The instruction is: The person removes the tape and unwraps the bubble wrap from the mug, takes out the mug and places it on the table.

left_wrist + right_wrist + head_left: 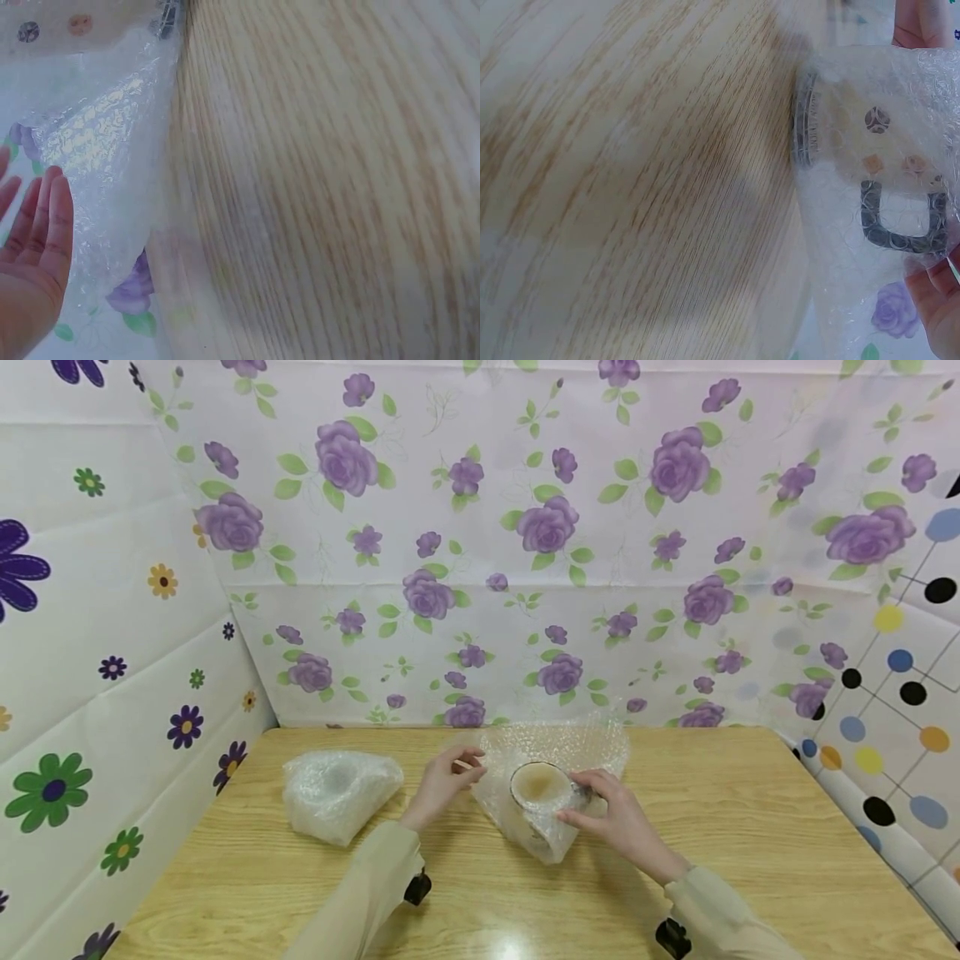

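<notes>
A wood-grain table point(720, 810) spreads out in front of me, backed by a white cloth with purple roses point(450, 635); a daisy-print cloth point(97, 693) rises on my left and a cloth with coloured dots point(885, 710) on my right. Off to the left, a bundle in bubble wrap point(341, 797) sits on the tabletop, well apart from the mug and just beyond my left forearm; I cannot tell what is inside it. Nearer the middle, a loose sheet of bubble wrap point(558, 745) spreads behind the mug point(540, 787) and folds up over its front, so clear plastic covers the small printed marks on its side and its dark handle point(904, 241). The mug's mouth faces up, pale inside. It lies to the left of my right hand point(618, 822), whose thumb and fingers are part-closed on it at the handle side, through the plastic. My left hand point(446, 779) is on the mug's other side, apart from it, fingers loosely bent and parted from the thumb, gripping nothing, close to the sheet's left edge; I cannot tell whether the fingertips touch the plastic.
</notes>
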A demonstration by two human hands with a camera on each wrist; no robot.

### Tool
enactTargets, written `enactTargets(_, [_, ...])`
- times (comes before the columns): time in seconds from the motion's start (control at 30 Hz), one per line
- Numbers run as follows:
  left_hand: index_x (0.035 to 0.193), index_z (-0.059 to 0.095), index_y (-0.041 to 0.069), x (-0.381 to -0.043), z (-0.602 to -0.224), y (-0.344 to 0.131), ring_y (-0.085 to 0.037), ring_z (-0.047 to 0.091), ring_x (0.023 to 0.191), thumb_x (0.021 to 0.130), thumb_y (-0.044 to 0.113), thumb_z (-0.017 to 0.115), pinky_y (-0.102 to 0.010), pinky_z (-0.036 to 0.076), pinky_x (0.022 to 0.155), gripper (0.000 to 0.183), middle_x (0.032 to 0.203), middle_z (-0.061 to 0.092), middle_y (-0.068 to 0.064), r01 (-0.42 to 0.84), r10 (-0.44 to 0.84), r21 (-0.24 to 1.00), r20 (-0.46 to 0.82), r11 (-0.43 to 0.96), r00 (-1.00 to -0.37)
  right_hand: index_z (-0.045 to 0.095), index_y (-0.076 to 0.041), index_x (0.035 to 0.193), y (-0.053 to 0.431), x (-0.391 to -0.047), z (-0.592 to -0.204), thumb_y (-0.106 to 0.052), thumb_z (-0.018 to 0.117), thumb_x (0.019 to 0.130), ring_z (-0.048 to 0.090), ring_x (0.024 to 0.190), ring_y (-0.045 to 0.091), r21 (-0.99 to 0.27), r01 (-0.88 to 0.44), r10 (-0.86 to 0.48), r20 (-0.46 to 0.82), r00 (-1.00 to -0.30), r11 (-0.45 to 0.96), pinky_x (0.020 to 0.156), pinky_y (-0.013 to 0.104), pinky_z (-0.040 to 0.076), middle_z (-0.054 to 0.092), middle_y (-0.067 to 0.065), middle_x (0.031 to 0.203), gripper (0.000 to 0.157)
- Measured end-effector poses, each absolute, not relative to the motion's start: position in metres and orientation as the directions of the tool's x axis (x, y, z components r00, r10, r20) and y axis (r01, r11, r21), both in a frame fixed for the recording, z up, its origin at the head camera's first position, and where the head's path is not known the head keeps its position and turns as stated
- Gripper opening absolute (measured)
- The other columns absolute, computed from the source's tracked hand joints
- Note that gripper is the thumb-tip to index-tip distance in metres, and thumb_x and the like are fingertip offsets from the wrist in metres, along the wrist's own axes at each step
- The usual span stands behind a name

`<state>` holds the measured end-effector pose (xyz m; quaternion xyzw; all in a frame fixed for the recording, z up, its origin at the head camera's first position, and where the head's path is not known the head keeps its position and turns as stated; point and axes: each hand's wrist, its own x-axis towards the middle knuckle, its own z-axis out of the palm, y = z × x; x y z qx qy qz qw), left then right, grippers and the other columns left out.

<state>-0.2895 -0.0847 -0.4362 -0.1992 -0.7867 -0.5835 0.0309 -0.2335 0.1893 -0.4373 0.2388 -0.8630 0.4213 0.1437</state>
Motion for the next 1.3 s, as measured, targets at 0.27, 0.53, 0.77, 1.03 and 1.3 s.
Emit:
enactTargets(0.27, [0.126,0.05,0.001,-0.274,-0.406,-0.076,-0.038,0.05,0.101,0.086,0.009,0.063,-0.041,0.044,0.08,0.043,0.117,0.05,-0.022,0.416,0.485,0.894,0.292,0.168,-0.824,0.058,0.0,0.114,0.19,-0.235,-0.438,-0.03,0.077,0.071,0.052,0.094,0.018,-0.658,-0.539,-0.278,0.465,-0.84,0.527,0.08,0.037,0.046,0.055,0.004,0.107,0.056])
enactTargets(0.53, [0.123,0.05,-0.004,-0.269,-0.399,-0.071,-0.042,0.045,0.105,0.079,0.003,0.069,-0.048,0.042,0.084,0.048,0.121,0.045,-0.021,0.442,0.523,0.886,0.312,0.141,-0.793,0.058,-0.001,0.113,0.189,-0.234,-0.437,-0.032,0.077,0.071,0.052,0.095,0.016,-0.661,-0.536,-0.285,0.457,-0.843,0.526,0.08,0.036,0.046,0.055,0.003,0.108,0.055])
enactTargets(0.77, [0.121,0.052,-0.004,-0.265,-0.401,-0.066,-0.043,0.042,0.107,0.078,0.003,0.07,-0.052,0.038,0.086,0.047,0.121,0.043,-0.02,0.45,0.53,0.886,0.33,0.111,-0.781,0.059,-0.001,0.113,0.189,-0.234,-0.437,-0.032,0.077,0.07,0.052,0.093,0.015,-0.656,-0.534,-0.278,0.46,-0.843,0.534,0.079,0.036,0.046,0.055,0.002,0.107,0.056])
enactTargets(1.03, [0.12,0.053,-0.004,-0.263,-0.404,-0.062,-0.042,0.04,0.108,0.08,0.001,0.067,-0.053,0.037,0.087,0.043,0.124,0.04,-0.021,0.426,0.538,0.9,0.313,0.097,-0.783,0.058,-0.002,0.115,0.189,-0.234,-0.437,-0.035,0.075,0.072,0.052,0.093,0.016,-0.655,-0.535,-0.289,0.453,-0.843,0.533,0.079,0.039,0.046,0.054,0.002,0.108,0.057])
enactTargets(1.3, [0.121,0.051,-0.008,-0.262,-0.408,-0.06,-0.037,0.043,0.107,0.082,0.002,0.066,-0.048,0.038,0.088,0.043,0.124,0.042,-0.022,0.396,0.535,0.913,0.287,0.098,-0.794,0.058,-0.002,0.113,0.189,-0.234,-0.437,-0.036,0.075,0.072,0.051,0.094,0.016,-0.658,-0.532,-0.289,0.45,-0.845,0.532,0.079,0.037,0.046,0.054,0.002,0.108,0.055])
